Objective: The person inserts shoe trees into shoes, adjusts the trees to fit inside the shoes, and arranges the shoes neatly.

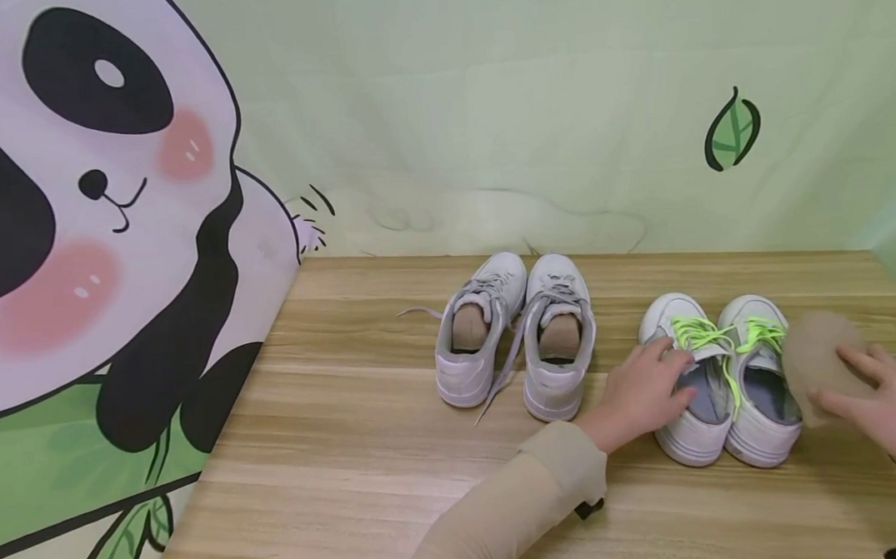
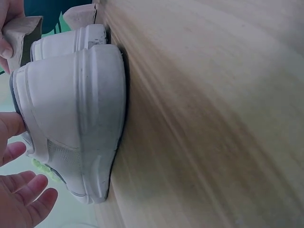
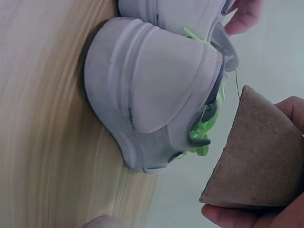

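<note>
A white sneaker with neon-green laces stands beside its mate, a second green-laced sneaker. At the opening of the first one is my left hand; its fingers are spread loosely, and the thumb reaches the collar in the left wrist view. My right hand pinches a brown cardboard-like shoe insert with a rounded end and a straight cut edge. The insert is held up just right of the second sneaker, blurred in the head view. Dark insoles show inside both green-laced sneakers.
Left of these stand two white sneakers with grey laces, the left one and the right one, with brown inserts inside. Their loose laces trail on the wooden surface. A pale green panda-print backdrop rises behind. Another brownish piece lies beyond the sneakers.
</note>
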A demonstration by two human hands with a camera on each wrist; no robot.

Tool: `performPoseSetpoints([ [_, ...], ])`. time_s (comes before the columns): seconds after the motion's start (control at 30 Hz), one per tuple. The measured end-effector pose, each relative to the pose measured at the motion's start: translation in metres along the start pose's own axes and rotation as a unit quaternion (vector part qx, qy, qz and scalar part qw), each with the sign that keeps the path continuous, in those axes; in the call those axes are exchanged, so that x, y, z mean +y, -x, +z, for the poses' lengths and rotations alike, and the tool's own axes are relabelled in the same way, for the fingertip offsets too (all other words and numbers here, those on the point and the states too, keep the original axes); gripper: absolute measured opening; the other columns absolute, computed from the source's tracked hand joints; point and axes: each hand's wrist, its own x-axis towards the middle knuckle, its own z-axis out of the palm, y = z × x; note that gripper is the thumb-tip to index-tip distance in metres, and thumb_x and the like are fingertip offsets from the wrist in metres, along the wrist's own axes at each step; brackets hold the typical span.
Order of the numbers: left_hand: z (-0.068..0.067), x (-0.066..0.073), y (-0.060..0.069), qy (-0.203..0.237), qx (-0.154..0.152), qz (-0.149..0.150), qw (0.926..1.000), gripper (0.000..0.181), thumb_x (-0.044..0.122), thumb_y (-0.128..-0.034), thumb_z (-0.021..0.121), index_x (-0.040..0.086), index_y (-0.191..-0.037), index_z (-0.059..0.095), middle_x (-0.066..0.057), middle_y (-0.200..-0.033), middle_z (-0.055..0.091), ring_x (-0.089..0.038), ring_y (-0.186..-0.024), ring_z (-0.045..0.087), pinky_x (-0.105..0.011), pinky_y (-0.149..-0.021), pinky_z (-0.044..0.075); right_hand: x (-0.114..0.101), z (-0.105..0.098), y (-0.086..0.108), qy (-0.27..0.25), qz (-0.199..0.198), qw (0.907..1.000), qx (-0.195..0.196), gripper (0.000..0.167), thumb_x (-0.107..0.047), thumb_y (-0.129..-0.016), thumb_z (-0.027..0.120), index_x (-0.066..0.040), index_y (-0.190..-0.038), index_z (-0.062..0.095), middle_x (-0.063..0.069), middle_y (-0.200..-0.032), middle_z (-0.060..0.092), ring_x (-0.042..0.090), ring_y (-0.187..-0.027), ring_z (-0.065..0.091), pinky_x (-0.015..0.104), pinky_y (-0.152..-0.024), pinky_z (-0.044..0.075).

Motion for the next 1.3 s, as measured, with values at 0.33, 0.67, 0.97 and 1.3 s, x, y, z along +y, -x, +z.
performPoseSetpoints([
  [0.33,-0.004,0.004,-0.012,-0.034,-0.037,-0.002,0.9987,0.038,0.045,-0.0850,0.051,0.035,-0.121,0.045,0.008,-0.136,0.035,-0.008,-0.120,0.038,-0.022,-0.082,0.045,-0.010,0.000,-0.002,0.015,0.001,0.9997,-0.020,0.070,-0.029,-0.082,0.056,0.012,-0.131,0.026,0.044,-0.130,0.010,0.063,-0.116,0.011,0.067,-0.093,0.013],
  [0.67,-0.001,0.010,-0.020,-0.063,-0.042,-0.021,0.9970,0.040,0.042,-0.0841,0.053,0.036,-0.122,0.041,0.009,-0.135,0.036,-0.010,-0.115,0.041,-0.025,-0.075,0.046,-0.021,-0.002,-0.003,0.074,-0.021,0.9965,-0.033,0.069,-0.035,-0.082,0.056,0.010,-0.129,0.032,0.042,-0.130,0.017,0.065,-0.109,0.021,0.068,-0.085,0.020],
  [0.97,0.006,0.012,-0.028,-0.066,-0.040,-0.040,0.9962,0.044,0.035,-0.0834,0.056,0.040,-0.124,0.039,0.011,-0.132,0.038,-0.009,-0.111,0.044,-0.026,-0.073,0.046,-0.024,0.002,-0.002,0.043,-0.036,0.9976,-0.040,0.068,-0.030,-0.082,0.058,0.013,-0.128,0.031,0.046,-0.127,0.016,0.065,-0.107,0.023,0.067,-0.084,0.024],
  [1.3,0.008,0.014,-0.028,-0.082,0.001,-0.038,0.9959,0.037,0.029,-0.0837,0.055,0.038,-0.119,0.046,0.012,-0.121,0.048,-0.004,-0.097,0.052,-0.021,-0.065,0.047,-0.027,0.002,0.001,0.034,-0.045,0.9970,-0.054,0.068,-0.030,-0.082,0.059,0.012,-0.128,0.032,0.045,-0.129,0.014,0.066,-0.108,0.020,0.068,-0.083,0.023],
])
